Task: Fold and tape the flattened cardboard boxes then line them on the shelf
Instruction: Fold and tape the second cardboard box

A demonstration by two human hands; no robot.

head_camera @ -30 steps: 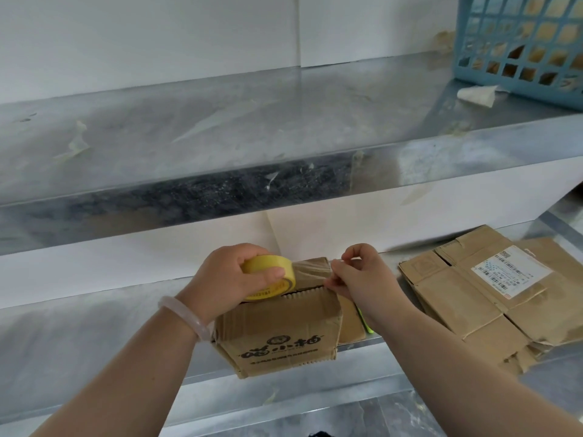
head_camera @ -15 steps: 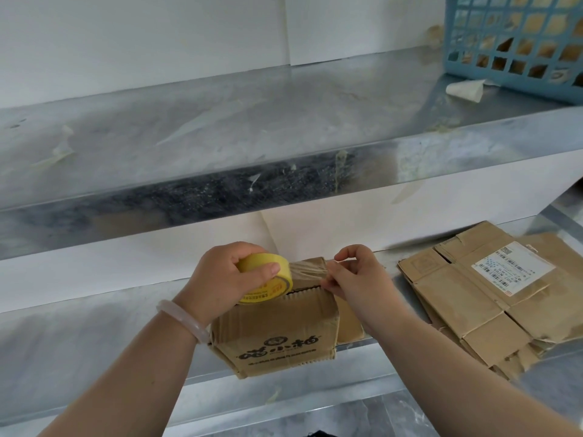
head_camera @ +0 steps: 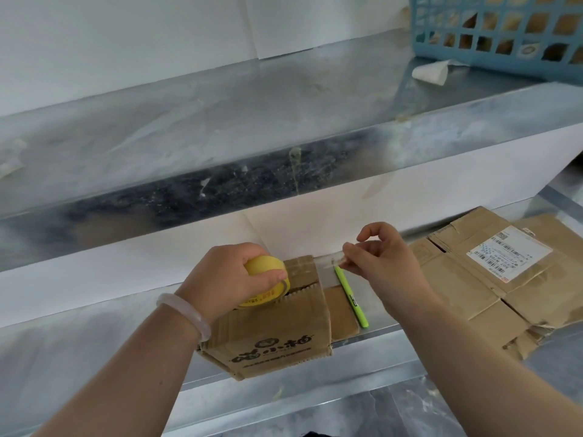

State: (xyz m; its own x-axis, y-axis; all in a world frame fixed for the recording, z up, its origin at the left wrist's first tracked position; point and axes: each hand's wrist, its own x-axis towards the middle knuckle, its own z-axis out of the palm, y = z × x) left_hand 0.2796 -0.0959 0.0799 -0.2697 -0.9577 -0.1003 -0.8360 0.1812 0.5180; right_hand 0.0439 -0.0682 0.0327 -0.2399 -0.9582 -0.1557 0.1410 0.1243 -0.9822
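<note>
A small folded cardboard box [head_camera: 277, 339] with black printed characters stands at the front edge of the lower metal shelf [head_camera: 94, 342]. My left hand [head_camera: 227, 279] grips a yellow tape roll [head_camera: 268, 283] and holds it down on the box top. My right hand [head_camera: 381, 263] pinches the free end of the clear tape strip [head_camera: 328, 263], stretched out past the box's right side. A stack of flattened cardboard boxes [head_camera: 492, 294], one with a white shipping label, lies to the right on the same shelf.
A green pen [head_camera: 351, 298] lies on the shelf just right of the box, beside a small cardboard flap [head_camera: 340, 313]. On the upper metal shelf [head_camera: 220, 127] a blue plastic basket [head_camera: 504, 29] stands at the far right with a white paper scrap [head_camera: 430, 70] by it.
My right hand has pulled the tape end further right, away from the roll, so the strip is longer and the green pen shows. My left hand keeps the roll on the box.
</note>
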